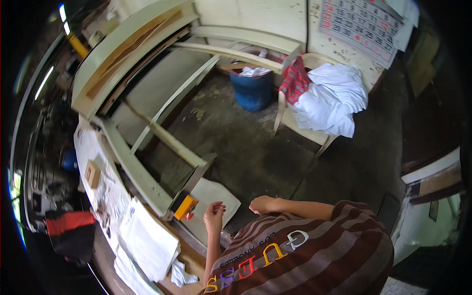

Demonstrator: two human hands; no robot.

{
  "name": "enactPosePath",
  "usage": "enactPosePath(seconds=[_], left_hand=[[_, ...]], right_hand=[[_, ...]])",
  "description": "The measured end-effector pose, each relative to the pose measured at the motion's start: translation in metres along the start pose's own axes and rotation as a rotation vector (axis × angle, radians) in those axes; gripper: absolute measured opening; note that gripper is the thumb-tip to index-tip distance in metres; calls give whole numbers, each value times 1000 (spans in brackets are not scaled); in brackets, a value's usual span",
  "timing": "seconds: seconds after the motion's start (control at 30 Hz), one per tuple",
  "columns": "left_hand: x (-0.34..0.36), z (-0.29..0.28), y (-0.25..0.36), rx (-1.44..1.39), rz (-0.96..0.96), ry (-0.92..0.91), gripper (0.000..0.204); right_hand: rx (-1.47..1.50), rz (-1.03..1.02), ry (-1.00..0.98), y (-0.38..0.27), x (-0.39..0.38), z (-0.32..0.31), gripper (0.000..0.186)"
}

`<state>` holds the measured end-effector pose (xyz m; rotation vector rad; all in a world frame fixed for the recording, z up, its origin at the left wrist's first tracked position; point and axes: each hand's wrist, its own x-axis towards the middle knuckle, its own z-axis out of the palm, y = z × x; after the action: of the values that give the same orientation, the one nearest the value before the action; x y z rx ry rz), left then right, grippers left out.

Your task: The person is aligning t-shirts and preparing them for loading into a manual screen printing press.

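Observation:
My left hand (215, 215) hangs in front of my body, fingers loosely bent and apart, with nothing seen in it. It is nearest to a yellow control box (186, 207) with a red button, fixed at the near corner of a long cream machine frame (142, 169). A pale flat sheet (212, 196) lies low behind the hand. To its right, my right hand (263, 204) is held in a loose fist by my waist, touching nothing; no object shows in it.
Folded white cloths (150, 241) lie on the side table at left, near a small tan box (92, 174). Ahead stands a blue bin (251, 91) with white material. A chair (279, 115) bears white garments (329, 96) and a red patterned cloth (295, 81). A calendar (361, 29) hangs behind.

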<state>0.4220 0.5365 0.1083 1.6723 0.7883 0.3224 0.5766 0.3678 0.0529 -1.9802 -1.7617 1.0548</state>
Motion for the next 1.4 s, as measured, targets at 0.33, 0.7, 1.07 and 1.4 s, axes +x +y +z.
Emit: enactPosePath(seconds=[0.33,0.7,1.07,1.4], left_hand=[[74,196,93,-1,39,-473,18],[96,347,137,263,255,-1013,15],[168,446,159,334,347,-1179,14],[310,489,189,161,192,-682,16]], right_hand=[[190,385,712,143,-161,-47,13],[795,778,1506,164,-264,-18,12],[728,881,1384,245,-268,-73,20],[314,916,1317,391,-341,-267,24]])
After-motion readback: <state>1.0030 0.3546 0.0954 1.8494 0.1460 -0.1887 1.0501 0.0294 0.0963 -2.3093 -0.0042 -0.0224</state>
